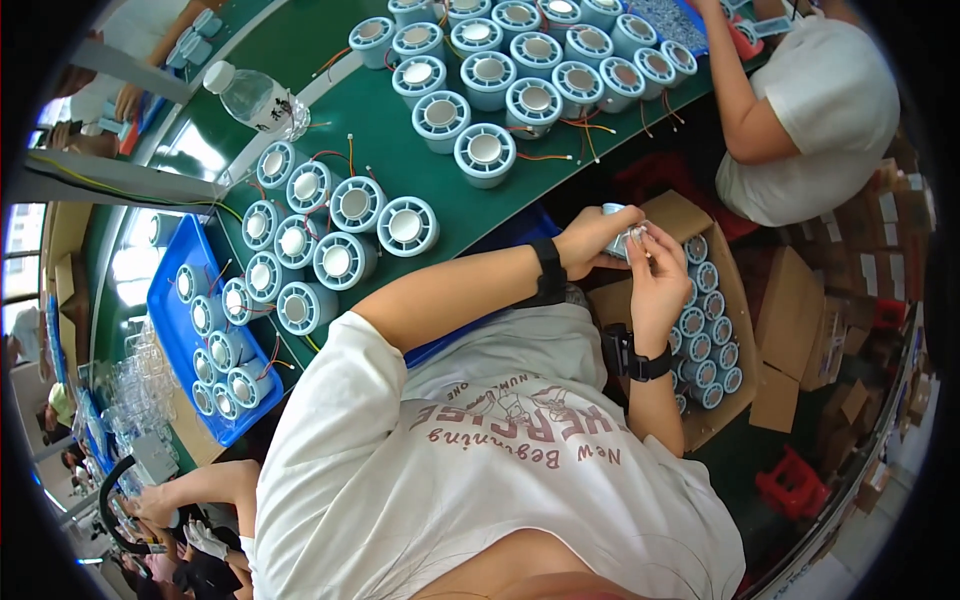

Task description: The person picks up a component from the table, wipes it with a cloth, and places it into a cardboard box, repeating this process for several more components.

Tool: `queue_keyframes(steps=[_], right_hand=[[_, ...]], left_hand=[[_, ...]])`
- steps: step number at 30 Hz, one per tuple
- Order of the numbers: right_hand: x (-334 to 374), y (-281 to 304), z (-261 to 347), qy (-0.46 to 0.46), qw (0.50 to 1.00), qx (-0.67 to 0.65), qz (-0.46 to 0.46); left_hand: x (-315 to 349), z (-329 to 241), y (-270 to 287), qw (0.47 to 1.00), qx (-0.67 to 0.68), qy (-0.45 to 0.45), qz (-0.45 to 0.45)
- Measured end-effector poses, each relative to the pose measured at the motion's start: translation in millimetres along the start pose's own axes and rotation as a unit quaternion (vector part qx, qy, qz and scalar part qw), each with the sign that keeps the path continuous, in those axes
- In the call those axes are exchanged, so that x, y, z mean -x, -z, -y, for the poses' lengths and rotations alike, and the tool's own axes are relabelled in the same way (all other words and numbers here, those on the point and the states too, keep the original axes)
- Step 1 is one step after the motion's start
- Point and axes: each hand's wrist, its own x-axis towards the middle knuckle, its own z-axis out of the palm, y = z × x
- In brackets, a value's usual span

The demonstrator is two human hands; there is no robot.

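In front of my waist, toward the right, my left hand (592, 241) is closed around a light blue cylindrical unit (615, 243), mostly covered by my fingers. My right hand (660, 272) meets it there, thumb and fingertips pinched at the unit's edge by something small and whitish, perhaps a wire end. Just beyond my right hand, an open cardboard box (741, 398) holds rows of similar light blue cylindrical units (714, 332). More of these units, with silvery round centres and thin coloured wires, stand on the green table (548, 186) ahead of me, such as one unit (486, 150) near its edge.
A blue tray (172, 300) with several units lies at the left. A clear bottle (252, 100) stands on the table. Across on the right sits a co-worker in a white shirt (830, 95). Cardboard flaps (785, 310) and a red stool (792, 484) are at the right.
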Motion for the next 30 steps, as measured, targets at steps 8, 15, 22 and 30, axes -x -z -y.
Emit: queue_keyframes(steps=[8,15,22,30], right_hand=[[-5.8,-4.0,-3.1,-0.290,0.921,-0.240,0.104],[-9.8,-10.5,1.8,-0.334,0.835,-0.401,0.174],[-18.7,-28.4,5.9,-0.389,0.819,-0.410,0.099],[-26.1,-45.5,-9.2,-0.461,0.799,-0.386,0.002]], left_hand=[[-4.3,-2.5,11.6,1.000,-0.010,0.021,-0.001],[-8.3,-18.9,15.3,0.997,-0.080,0.011,0.001],[-12.3,-27.8,21.8,0.997,-0.079,0.006,-0.010],[-23.9,-18.5,30.8,0.995,-0.076,-0.021,-0.055]])
